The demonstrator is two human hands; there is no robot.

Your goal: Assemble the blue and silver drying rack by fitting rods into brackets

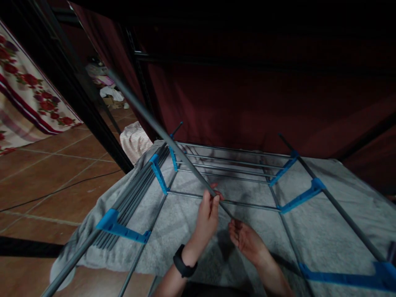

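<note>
In the left hand: a grey rod (161, 133), pinched between thumb and fingertips close to its near end. The left hand (208, 216) wears a black wristband (184, 264).
Rod's long axis: a straight diagonal, from the near end in front of the person up and away to the left. The far end points toward the upper left, where it fades into the dark.
Rod's place: lifted clear of the rack, crossing above the rack's left side and one of its brackets, and tilted rather than flat.
Right hand: the right hand (246, 241) is palm up, fingers loosely curled and apart, just under the rod's near tip. Whether it touches the rod cannot be told.
Rack: a drying rack (235, 159) of thin grey rails joined by blue brackets (301, 198) lies flat, its rails running across and away from the person.
Surface: a grey towel (334, 231) spread under the rack, on a terracotta tile floor (46, 173).
Room: dim. A dark red cloth (247, 99) hangs behind the rack and a black post (89, 107) slants at the left. A floral cloth (27, 95) is at the far left, a thin black cable (62, 187) lies on the tiles, and a pale bundle (134, 140) is beside the towel's far corner.
</note>
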